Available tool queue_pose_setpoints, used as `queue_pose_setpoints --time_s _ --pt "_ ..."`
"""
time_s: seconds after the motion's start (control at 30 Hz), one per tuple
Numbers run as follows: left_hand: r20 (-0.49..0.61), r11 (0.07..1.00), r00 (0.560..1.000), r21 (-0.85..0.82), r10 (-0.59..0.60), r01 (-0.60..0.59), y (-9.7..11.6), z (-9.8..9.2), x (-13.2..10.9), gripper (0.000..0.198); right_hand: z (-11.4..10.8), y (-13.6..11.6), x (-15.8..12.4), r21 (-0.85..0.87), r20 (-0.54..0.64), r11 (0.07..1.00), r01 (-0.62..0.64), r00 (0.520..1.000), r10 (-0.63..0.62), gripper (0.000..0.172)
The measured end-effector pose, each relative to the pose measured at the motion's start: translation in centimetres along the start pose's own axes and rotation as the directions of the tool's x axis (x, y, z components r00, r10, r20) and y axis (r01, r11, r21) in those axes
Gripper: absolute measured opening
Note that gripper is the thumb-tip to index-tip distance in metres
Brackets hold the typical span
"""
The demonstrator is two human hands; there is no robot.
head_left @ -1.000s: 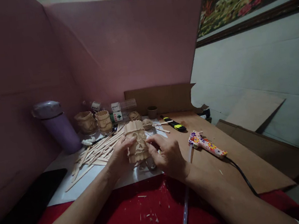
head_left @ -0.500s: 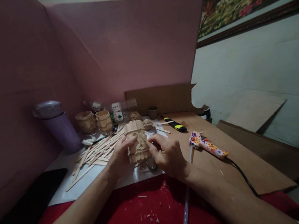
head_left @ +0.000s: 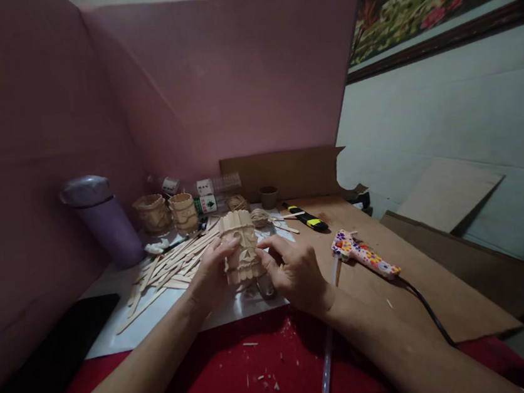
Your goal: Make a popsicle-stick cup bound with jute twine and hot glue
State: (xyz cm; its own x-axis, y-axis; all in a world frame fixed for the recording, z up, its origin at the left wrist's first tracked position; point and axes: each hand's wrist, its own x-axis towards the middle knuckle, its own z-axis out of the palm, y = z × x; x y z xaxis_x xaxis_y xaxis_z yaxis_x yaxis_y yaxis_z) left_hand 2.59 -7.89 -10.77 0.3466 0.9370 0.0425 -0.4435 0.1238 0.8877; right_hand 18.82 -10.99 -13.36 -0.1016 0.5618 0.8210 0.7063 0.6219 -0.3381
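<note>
A cup made of wooden craft sticks [head_left: 238,249], with raised decoration around its side, stands upright between my hands. My left hand [head_left: 211,271] is wrapped against its left side, with the thumb across the front. At the cup's right side, the thumb and forefinger of my right hand [head_left: 294,271] are pinched together, touching the decoration. Whatever small piece lies between those fingertips is hidden. Loose craft sticks [head_left: 175,266] are heaped beside my left hand. Just behind the cup is a ball of twine [head_left: 259,217].
A floral glue gun [head_left: 363,254] with a glue stick [head_left: 328,359] and black cord lies on the cardboard at right. Beyond it is a utility knife [head_left: 306,217]. Two finished-looking cups [head_left: 183,213], a purple tumbler [head_left: 107,223] and plastic bottles [head_left: 216,184] stand or lie at back left.
The cup seems turned very slightly in my left hand, its decoration facing a little differently. My right hand keeps its pinch at the same side.
</note>
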Motion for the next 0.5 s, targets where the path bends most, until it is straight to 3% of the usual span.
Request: queue_pose_setpoints --time_s 0.5 --pt "-0.029 1.000 0.999 0.009 -0.020 0.020 -0.09 -0.03 -0.08 0.028 0.07 0.17 -0.03 -0.015 0.016 1.000 -0.025 1.000 0.025 0.015"
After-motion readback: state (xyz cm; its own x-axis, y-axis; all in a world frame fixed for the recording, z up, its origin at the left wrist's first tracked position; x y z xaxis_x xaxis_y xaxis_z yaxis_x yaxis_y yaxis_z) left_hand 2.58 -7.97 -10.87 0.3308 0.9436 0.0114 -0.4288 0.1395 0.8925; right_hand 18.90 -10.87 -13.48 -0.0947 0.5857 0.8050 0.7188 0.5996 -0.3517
